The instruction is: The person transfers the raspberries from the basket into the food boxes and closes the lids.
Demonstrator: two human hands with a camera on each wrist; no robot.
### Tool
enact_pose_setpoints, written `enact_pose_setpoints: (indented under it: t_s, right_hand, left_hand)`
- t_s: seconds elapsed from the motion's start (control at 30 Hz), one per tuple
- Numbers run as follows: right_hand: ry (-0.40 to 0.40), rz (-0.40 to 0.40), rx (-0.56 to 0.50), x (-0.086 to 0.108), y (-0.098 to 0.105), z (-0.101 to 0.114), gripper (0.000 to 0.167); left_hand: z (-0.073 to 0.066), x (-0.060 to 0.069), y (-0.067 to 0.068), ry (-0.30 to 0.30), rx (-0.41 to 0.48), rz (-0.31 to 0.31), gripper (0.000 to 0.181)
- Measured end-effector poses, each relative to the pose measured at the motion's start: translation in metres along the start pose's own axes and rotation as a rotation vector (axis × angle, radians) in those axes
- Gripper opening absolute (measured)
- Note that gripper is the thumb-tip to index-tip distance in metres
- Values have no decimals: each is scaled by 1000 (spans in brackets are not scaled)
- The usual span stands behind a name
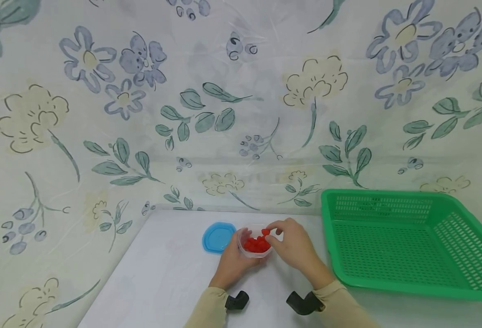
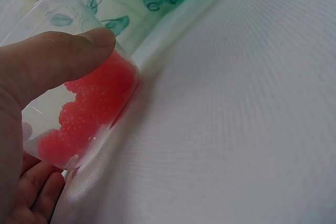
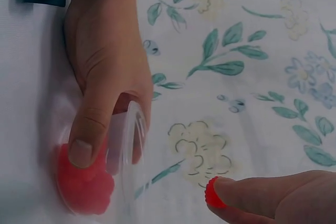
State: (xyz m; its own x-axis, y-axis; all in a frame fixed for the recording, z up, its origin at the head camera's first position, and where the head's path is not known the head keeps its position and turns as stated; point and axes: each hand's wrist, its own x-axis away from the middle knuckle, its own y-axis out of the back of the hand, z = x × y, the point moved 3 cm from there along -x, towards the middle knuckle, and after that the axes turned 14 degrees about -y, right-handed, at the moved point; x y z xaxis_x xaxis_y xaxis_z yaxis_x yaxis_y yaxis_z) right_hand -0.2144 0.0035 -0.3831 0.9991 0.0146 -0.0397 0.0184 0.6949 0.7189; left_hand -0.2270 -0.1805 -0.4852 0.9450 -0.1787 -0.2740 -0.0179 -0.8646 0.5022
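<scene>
A clear plastic tub (image 1: 255, 256) on the white table holds several red raspberry-like pieces (image 1: 255, 245), bumpy in the left wrist view. My left hand (image 1: 234, 260) grips the tub from its left side, thumb (image 2: 68, 59) along the near wall and fingers round the far side. Between thumb and fingertips my right hand (image 1: 295, 246) pinches one red raspberry-like piece (image 3: 213, 193), just above the tub's right rim. Whether the pieces are real fruit I cannot tell.
Left of the tub a blue lid (image 1: 218, 238) lies flat on the table (image 1: 155, 273). A large green slotted basket (image 1: 331, 255) stands to the right, close to my right forearm. Behind the table hangs a flower-patterned cloth (image 1: 257, 109).
</scene>
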Motion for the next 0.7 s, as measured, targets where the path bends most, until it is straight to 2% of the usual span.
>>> enact_pose_setpoints:
  t_s: [0.23, 0.53, 0.7]
  right_hand:
    - [-3, -6, 10, -12, -14, -4, 19]
    - [-80, 16, -26, -25, -30, -7, 23]
    - [-83, 27, -11, -30, -38, -5, 22]
  left_hand:
    - [-1, 0, 1, -19, -6, -4, 95]
    - [-1, 2, 2, -28, -3, -3, 95]
    - [-1, 2, 1, -24, -20, 0, 97]
